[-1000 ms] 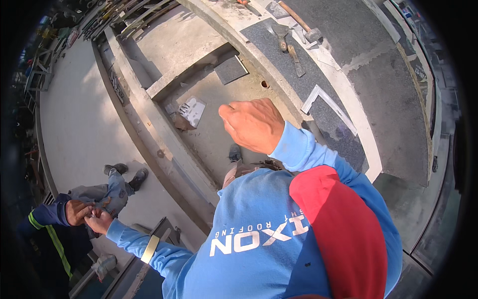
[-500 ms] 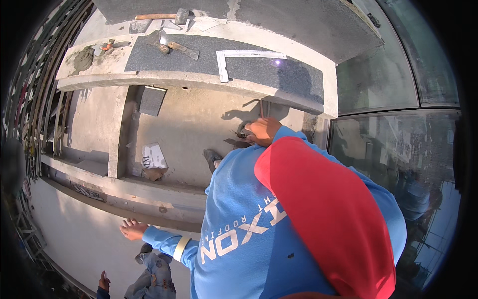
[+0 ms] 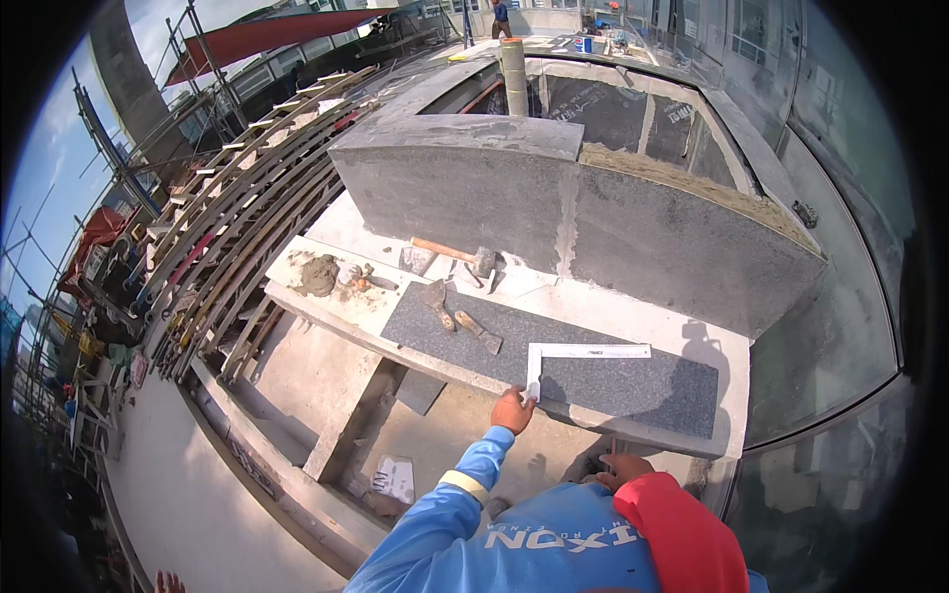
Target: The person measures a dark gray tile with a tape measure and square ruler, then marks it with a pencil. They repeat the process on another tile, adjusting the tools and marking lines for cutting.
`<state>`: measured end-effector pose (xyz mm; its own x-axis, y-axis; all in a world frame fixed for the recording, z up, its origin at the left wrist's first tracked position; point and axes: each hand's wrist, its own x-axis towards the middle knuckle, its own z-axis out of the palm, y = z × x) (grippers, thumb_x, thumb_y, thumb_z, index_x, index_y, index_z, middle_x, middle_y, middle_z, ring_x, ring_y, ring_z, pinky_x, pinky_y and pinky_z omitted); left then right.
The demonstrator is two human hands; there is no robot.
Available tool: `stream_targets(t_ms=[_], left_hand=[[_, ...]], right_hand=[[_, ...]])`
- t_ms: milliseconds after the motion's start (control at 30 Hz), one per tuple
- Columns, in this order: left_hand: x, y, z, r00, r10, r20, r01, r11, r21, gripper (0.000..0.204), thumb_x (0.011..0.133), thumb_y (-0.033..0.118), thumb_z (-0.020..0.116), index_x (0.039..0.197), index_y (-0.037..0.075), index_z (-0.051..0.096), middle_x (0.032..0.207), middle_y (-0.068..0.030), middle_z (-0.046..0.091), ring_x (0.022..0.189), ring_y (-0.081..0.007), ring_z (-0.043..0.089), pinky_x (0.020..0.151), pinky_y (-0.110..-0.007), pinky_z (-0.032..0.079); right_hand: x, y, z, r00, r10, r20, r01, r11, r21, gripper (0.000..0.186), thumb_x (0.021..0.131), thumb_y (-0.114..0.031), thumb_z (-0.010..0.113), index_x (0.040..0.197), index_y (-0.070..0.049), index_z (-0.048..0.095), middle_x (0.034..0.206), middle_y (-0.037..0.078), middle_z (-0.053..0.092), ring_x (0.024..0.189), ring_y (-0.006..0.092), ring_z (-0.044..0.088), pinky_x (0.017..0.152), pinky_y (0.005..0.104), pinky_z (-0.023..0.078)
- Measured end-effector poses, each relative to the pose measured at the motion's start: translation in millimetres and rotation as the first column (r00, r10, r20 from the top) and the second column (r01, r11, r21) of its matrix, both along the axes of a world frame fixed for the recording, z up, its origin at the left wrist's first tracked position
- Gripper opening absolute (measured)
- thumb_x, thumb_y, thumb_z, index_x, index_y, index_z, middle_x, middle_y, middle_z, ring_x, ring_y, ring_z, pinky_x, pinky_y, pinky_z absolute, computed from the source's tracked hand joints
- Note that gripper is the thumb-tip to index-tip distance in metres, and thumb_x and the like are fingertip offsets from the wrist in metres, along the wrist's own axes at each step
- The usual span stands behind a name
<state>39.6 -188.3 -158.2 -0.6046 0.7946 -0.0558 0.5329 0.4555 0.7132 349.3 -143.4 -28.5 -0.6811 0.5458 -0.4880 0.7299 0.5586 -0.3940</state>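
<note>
A white L-shaped carpenter's square (image 3: 591,350) lies flat on the dark speckled stone slab (image 3: 633,390). Its short arm points toward me, and my left hand (image 3: 512,410) is closed at that arm's end, by the slab's near edge. My right hand (image 3: 623,470), below a red sleeve, is curled beside the ledge around a dark thing too hidden to name. On the slab's left part rest a wooden-handled scraper (image 3: 478,333) and a trowel (image 3: 440,304). Beyond the slab lies a hammer (image 3: 460,254) with a wooden handle.
Grey mortar (image 3: 318,276) is heaped on the pale ledge at left. A tall grey stone wall (image 3: 682,237) stands behind the ledge, with glass panels (image 3: 820,474) at right. Stacked metal bars (image 3: 252,178) run along the left. Another person's fingers (image 3: 170,583) show at the lower edge.
The view has tilted up, showing more of the site ahead. My left hand has gone from hanging at the lower left to the square's end. My right hand stays low, beside the ledge.
</note>
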Motion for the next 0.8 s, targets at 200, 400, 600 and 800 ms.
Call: stream_targets(t_ms=[200,400,600,800], left_hand=[[-11,99,-34,0.982,0.15,-0.113,-0.175,0.948,-0.265,0.068,0.085,0.044,0.076,0.135,0.004,0.052,0.13,-0.024,0.057,0.118,-0.0412,0.06,0.098,-0.047,0.051],[3,143,-53,0.946,0.21,-0.246,-0.299,0.858,-0.418,0.067,0.082,0.049,0.077,0.128,0.004,0.056,0.135,-0.0204,0.054,0.124,-0.0388,0.057,0.101,-0.047,0.051],[-12,150,-54,0.963,0.161,-0.216,-0.244,0.861,-0.447,0.061,0.086,0.04,0.072,0.127,0.001,0.051,0.132,-0.0235,0.055,0.12,-0.0432,0.058,0.1,-0.048,0.05],[-51,147,-66,0.935,-0.095,-0.342,0.043,0.987,-0.157,0.046,0.085,0.029,0.071,0.111,-0.004,0.054,0.115,-0.0279,0.054,0.107,-0.0475,0.056,0.092,-0.05,0.05]], right_hand=[[29,116,-4,0.994,0.012,-0.111,-0.015,1.0,-0.023,0.05,0.09,-0.038,0.068,0.132,-0.011,0.063,0.109,0.017,0.072,0.105,0.038,0.067,0.09,0.0468,0.053],[93,231,1,0.98,-0.141,-0.144,0.155,0.983,0.098,0.049,0.091,-0.038,0.067,0.131,-0.01,0.063,0.11,0.02,0.071,0.108,0.04,0.066,0.093,0.0493,0.052],[113,284,12,0.96,-0.279,0.001,0.276,0.951,0.141,0.05,0.091,-0.036,0.068,0.134,-0.01,0.062,0.114,0.023,0.069,0.108,0.0407,0.065,0.095,0.0499,0.052],[95,258,-13,0.934,-0.343,-0.098,0.35,0.935,0.062,0.049,0.095,-0.034,0.065,0.137,-0.008,0.058,0.114,0.021,0.067,0.105,0.0408,0.065,0.091,0.0506,0.052]])
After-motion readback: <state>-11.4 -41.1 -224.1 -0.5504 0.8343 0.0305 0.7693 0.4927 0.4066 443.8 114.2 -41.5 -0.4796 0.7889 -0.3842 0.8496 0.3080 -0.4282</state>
